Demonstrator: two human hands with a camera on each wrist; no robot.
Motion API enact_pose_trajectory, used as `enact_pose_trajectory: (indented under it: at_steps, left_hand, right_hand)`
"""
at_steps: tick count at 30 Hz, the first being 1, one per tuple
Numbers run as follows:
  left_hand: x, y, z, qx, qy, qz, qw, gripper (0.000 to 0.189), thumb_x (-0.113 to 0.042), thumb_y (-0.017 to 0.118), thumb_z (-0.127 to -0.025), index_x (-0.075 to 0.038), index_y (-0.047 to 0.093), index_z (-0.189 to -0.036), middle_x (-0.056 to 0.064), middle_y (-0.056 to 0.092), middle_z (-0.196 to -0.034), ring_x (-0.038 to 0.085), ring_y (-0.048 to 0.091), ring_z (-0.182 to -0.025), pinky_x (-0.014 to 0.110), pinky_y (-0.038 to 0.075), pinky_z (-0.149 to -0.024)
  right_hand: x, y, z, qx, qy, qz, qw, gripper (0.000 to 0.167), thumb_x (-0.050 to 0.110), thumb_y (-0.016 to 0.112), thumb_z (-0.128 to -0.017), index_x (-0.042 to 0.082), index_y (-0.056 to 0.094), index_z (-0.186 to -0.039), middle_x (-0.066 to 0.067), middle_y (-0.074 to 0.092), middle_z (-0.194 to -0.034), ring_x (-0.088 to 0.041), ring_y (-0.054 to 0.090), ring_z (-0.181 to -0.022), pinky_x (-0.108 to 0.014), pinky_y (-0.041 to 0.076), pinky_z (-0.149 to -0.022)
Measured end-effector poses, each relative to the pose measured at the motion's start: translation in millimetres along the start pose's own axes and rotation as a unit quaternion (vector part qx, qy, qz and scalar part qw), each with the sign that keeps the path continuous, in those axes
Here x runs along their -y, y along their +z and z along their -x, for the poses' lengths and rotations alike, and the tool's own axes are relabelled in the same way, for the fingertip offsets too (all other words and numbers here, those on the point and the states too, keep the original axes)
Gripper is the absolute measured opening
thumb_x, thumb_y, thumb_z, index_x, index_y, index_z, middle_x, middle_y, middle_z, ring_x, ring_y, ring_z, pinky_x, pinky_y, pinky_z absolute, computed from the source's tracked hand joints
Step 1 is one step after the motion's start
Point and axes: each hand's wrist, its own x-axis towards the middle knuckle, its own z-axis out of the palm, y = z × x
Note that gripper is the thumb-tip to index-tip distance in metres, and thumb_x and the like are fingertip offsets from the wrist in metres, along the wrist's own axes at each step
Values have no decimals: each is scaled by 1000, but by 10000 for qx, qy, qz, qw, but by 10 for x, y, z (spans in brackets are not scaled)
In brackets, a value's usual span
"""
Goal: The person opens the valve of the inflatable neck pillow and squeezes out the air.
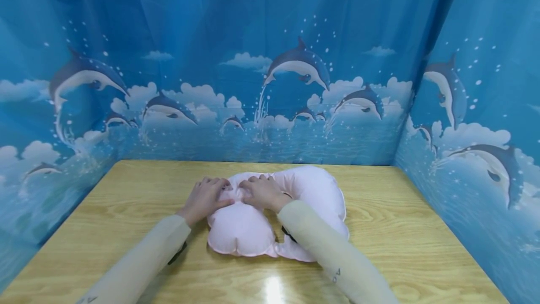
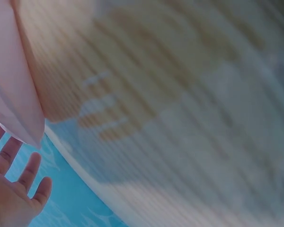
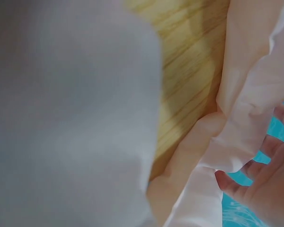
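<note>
A pale pink curved pillow (image 1: 318, 191), plump and bent round a central gap, lies on the wooden table. At its far left part, where the fabric is squeezed narrow and creased, both hands hold it close together. My left hand (image 1: 206, 199) grips from the left side, thumb toward me; in the left wrist view its outer fingers (image 2: 31, 172) spread apart beside the pillow's edge (image 2: 14, 94). From the right, my right hand (image 1: 263, 192) reaches across the pillow with bent fingers; the right wrist view shows them curved against the wrinkled fabric (image 3: 241, 127). Some fingertips are hidden.
The wooden table (image 1: 405, 229) extends on both sides of the pillow. Blue curtains (image 1: 202, 27) printed with dolphins and clouds stand behind the table and along its sides. A pale sleeve (image 1: 333, 243) covers part of the pillow's near right section.
</note>
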Motion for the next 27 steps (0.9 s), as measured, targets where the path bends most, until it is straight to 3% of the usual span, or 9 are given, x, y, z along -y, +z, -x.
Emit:
enact_pose_trajectory:
  at_steps: [27]
  left_hand:
    - [18,67,6,171,-124,71,9998,43,-48,68,-76,-17,60,-106,2,63,-102,28,51,-94,46,39,-77]
  right_hand:
    - [10,65,-12,-130,-59,234,9996,40,44,52,-89,32,51,-127,1,53,-129,-26,48,-117,-52,29,-102]
